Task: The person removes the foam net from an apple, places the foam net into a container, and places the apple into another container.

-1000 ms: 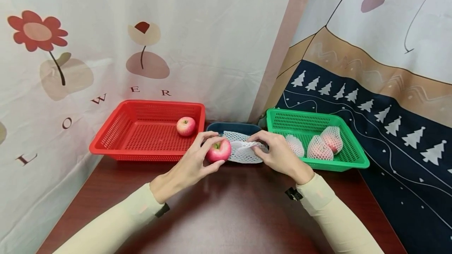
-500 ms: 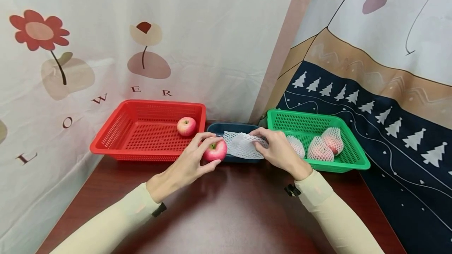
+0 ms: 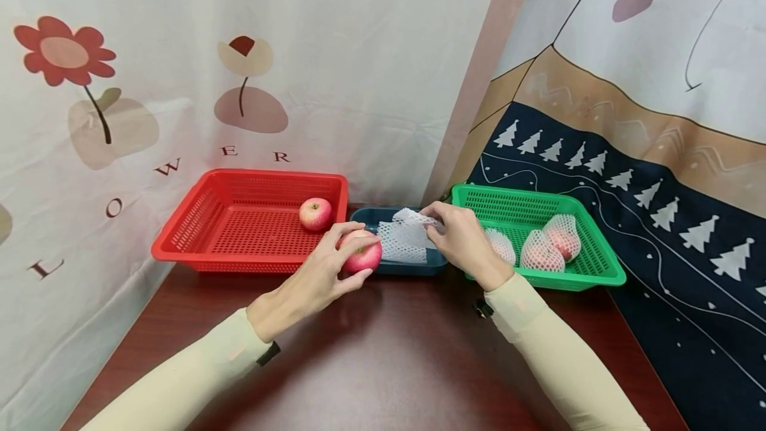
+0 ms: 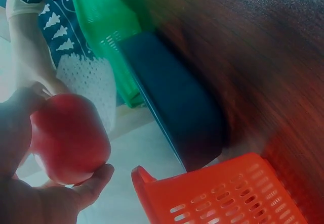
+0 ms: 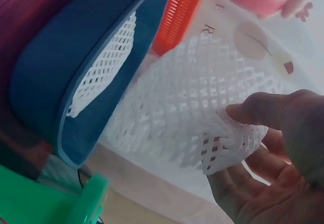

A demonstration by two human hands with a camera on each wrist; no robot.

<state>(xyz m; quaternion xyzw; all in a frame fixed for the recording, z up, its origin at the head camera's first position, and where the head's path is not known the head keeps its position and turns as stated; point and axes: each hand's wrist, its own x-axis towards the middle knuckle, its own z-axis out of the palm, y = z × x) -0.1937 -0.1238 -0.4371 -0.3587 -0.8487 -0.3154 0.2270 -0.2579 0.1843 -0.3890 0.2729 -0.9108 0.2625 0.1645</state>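
A red apple (image 3: 362,255) sits in the grip of my left hand (image 3: 320,278), fingers over its top and thumb beneath, just in front of a dark blue tray (image 3: 439,263). In the left wrist view the bare apple (image 4: 71,138) fills the grasp. My right hand (image 3: 463,235) pinches a white foam fruit net (image 3: 413,218) by its edge above the tray. The right wrist view shows this net (image 5: 187,97) hanging flattened from thumb and fingers. Another foam net (image 5: 106,67) lies inside the blue tray.
A red basket (image 3: 239,265) on the left holds one bare apple (image 3: 315,214). On the right, a green basket (image 3: 598,271) contains several fruits in foam nets (image 3: 542,251). Baskets and tray stand along the far side of the brown table (image 3: 395,364), with printed curtains behind.
My right hand has lifted its foam net up and away from the apple, uncovering another net in the tray. My left hand has shifted slightly left with the apple.
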